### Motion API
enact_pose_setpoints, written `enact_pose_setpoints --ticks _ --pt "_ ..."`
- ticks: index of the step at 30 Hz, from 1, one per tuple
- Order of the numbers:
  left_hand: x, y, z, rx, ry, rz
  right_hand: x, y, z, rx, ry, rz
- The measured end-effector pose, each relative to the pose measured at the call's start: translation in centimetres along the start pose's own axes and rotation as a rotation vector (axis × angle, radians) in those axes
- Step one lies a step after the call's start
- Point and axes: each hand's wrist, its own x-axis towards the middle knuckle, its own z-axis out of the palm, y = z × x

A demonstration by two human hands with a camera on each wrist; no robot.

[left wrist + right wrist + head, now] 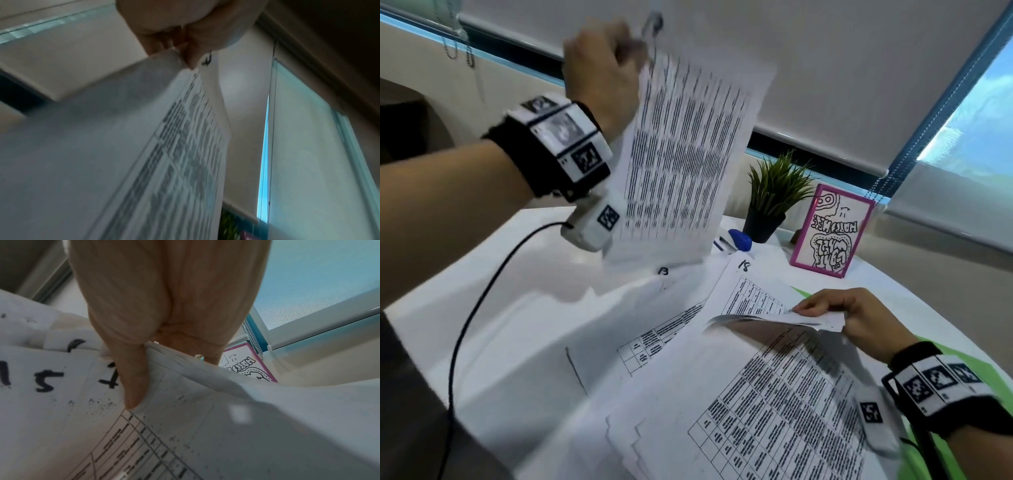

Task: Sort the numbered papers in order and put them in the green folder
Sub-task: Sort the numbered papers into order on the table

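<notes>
My left hand [602, 61] is raised high at the upper left and pinches the top edge of a printed sheet [681, 150] that hangs down from it; the left wrist view shows my fingers [191, 53] clamped on that sheet [164, 162]. My right hand [835, 311] pinches the lifted corner of several stacked sheets [774, 320] at the right; its thumb [133, 378] presses on the paper stack [205, 426]. More numbered papers [688, 377] are spread over the table, one marked 18 [745, 265]. The green folder [955, 353] shows under the papers at the right.
A small potted plant [774, 198], a pink-framed drawing [832, 233] and a blue object [739, 240] stand at the back of the white table [517, 308]. A black cable [469, 325] runs from my left wrist over the table's left part. Window blinds hang behind.
</notes>
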Motion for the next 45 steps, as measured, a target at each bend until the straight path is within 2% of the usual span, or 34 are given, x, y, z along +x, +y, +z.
enact_pose_setpoints --ticks 2,5,9,11,14,18,22,25,30,34,36,40,43,45 --pt "1.4 0.8 -0.2 -0.141 0.124 0.081 -0.1 0.2 -0.1 -0.008 0.003 -0.001" --pt "1.6 1.8 0.8 -0.284 0.148 0.121 -0.4 0.1 -0.2 -0.012 0.01 -0.016" --pt "1.3 3.6 2.4 -0.536 0.267 0.055 -0.7 -0.2 -0.3 -0.019 0.028 -0.056" --pt "0.2 4.1 3.4 -0.502 0.136 0.05 -1.0 -0.6 -0.4 -0.008 0.035 -0.069" --pt "-2.7 3.7 5.5 -0.421 -0.085 -0.05 -1.4 -1.0 -0.7 -0.007 0.047 -0.085" --pt "-7.0 1.6 8.5 -0.332 -0.238 -0.108 -1.9 -1.3 -0.8 -0.016 0.067 -0.138" --pt "-10.3 0.3 9.8 -0.277 -0.459 -0.145 -2.4 -1.9 -1.0 -0.012 0.085 -0.174" --pt "-11.7 0.0 10.2 -0.144 -0.675 -0.1 -2.3 -2.7 -1.4 -0.062 0.1 -0.172" --pt "-14.1 -1.0 11.2 -0.112 -1.027 -0.196 -1.3 -3.4 -1.3 -0.161 0.12 -0.169" --pt "-16.9 -2.2 11.0 -0.25 -1.19 -0.44 0.3 -2.9 -0.8 -0.145 0.122 -0.114" --pt "-17.5 -1.9 10.6 -0.258 -1.249 -0.509 1.1 -2.4 -0.4 -0.161 0.111 -0.099" --pt "-17.6 -1.4 9.8 -0.13 -1.293 -0.552 2.3 -1.3 0.9 -0.277 0.156 -0.073" --pt "-17.9 -2.0 9.6 -0.118 -1.361 -0.414 2.5 -0.1 1.7 -0.324 0.213 -0.051" --pt "-18.1 -2.2 9.7 -0.114 -1.339 -0.39 2.3 0.0 1.9 -0.268 0.221 -0.039"
